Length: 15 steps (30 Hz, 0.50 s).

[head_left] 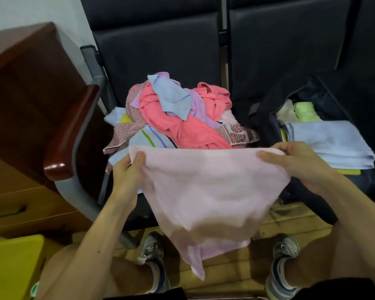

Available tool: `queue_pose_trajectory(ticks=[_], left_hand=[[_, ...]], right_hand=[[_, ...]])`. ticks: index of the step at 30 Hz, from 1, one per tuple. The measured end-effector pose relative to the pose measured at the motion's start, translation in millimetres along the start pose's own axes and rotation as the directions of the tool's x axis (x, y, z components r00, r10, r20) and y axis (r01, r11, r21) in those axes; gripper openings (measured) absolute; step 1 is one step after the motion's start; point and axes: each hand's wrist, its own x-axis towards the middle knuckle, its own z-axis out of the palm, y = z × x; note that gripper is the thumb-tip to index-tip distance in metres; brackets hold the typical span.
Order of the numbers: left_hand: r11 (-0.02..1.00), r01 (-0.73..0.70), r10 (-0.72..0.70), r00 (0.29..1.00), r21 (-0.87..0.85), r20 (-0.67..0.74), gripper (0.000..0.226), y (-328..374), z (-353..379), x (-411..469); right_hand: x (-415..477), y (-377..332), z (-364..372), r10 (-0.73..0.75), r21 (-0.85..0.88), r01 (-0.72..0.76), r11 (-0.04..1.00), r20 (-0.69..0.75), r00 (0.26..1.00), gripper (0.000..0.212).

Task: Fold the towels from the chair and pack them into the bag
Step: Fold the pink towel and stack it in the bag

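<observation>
A pale pink towel hangs in front of me, stretched between both hands above my knees. My left hand pinches its top left corner. My right hand pinches the top right corner. Behind the towel, a heap of unfolded towels in coral, light blue, lilac and patterned cloth lies on the black chair seat. To the right, an open dark bag sits on the neighbouring seat and holds a folded light blue towel, a green one and a cream one.
A dark red wooden armrest on a grey frame borders the chair's left side, with a brown wooden cabinet beyond it. A yellow object sits at the lower left. My shoes stand on the wooden floor below.
</observation>
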Motion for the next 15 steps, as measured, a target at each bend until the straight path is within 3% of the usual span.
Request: queue_pose_trajectory(ticks=[3, 7, 11, 15], left_hand=[[1.000, 0.022, -0.023, 0.998, 0.019, 0.050, 0.026, -0.8, 5.5, -3.1], [0.999, -0.031, 0.029, 0.997, 0.022, 0.073, 0.039, -2.7, 10.2, -5.4], [0.995, -0.094, 0.095, 0.985, -0.016, 0.144, 0.053, 2.3, 21.1, -14.4], [0.984, -0.174, 0.179, 0.957, -0.042, 0.227, 0.031, 2.0, 39.3, -28.4]], right_hand=[[-1.2, -1.6, 0.6, 0.029, 0.040, -0.030, 0.999, 0.025, 0.999, 0.029], [-7.5, -8.4, 7.4, 0.126, 0.256, -0.171, 0.951, 0.183, 0.975, 0.036], [-12.1, -13.6, 25.5, 0.111, 0.396, -0.228, 0.890, 0.297, 0.948, 0.014], [-18.5, -15.9, 47.3, 0.086, 0.443, -0.266, 0.856, 0.384, 0.919, 0.026]])
